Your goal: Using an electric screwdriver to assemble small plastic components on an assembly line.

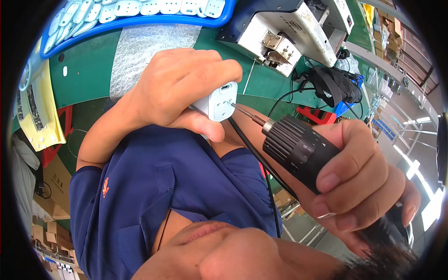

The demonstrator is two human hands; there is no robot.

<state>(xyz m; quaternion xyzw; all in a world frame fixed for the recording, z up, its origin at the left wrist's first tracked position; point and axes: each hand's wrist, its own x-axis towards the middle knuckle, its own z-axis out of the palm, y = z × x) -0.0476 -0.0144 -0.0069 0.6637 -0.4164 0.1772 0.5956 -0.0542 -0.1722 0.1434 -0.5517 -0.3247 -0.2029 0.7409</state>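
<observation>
In my left hand is a small white plastic housing with a pale blue end face, its fingers closed round the body. Several small holes and a slot show in that face, which is turned to the right. My right hand grips a black electric screwdriver by its barrel. Its thin bit points left, and the tip meets the face near one of the holes; whether it sits on a screw is too small to tell. A black cable hangs behind the housing and the screwdriver.
A blue tray full of pale blue plastic parts stands on the green table, with bubble wrap beside it. A metal bench machine is at the far right, near a black bag-like bundle. A yellow sheet hangs at left.
</observation>
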